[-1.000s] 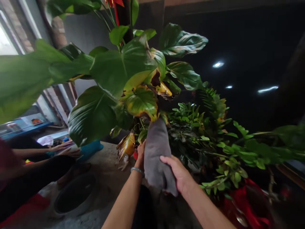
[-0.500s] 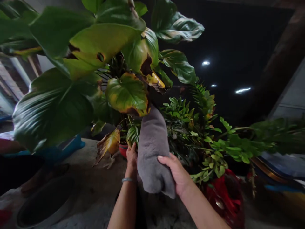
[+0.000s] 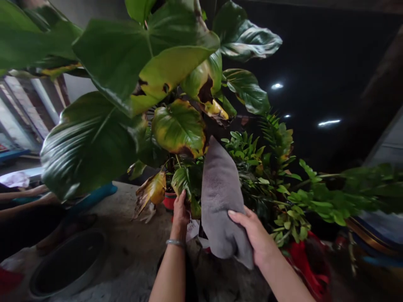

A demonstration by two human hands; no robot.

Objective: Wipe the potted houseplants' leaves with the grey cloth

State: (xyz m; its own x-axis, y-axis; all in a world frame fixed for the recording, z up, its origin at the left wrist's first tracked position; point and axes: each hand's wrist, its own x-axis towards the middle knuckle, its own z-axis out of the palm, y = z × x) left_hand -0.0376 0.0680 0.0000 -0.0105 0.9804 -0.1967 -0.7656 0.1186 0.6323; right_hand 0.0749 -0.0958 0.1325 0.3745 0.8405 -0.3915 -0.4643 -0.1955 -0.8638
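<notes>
A big potted plant with broad green leaves (image 3: 91, 142), some yellowed and brown at the edges (image 3: 179, 128), fills the upper left. My right hand (image 3: 252, 235) is closed on a grey cloth (image 3: 220, 197) that drapes over one of the lower leaves. My left hand (image 3: 180, 209) reaches up beside the cloth, fingers together against a small green leaf (image 3: 182, 180) from beneath. A bangle sits on that wrist. The plant's red pot (image 3: 170, 200) shows just behind my left hand.
A second bushy plant with small leaflets (image 3: 283, 197) in a red wrapped pot (image 3: 302, 260) stands to the right. A dark round basin (image 3: 67, 262) lies on the concrete floor at lower left. Another person's arms (image 3: 19, 201) show at the left edge.
The cloth and my right hand have shifted right and slightly down. My left hand has separated from the cloth and now touches the small green leaf. The view swung a little.
</notes>
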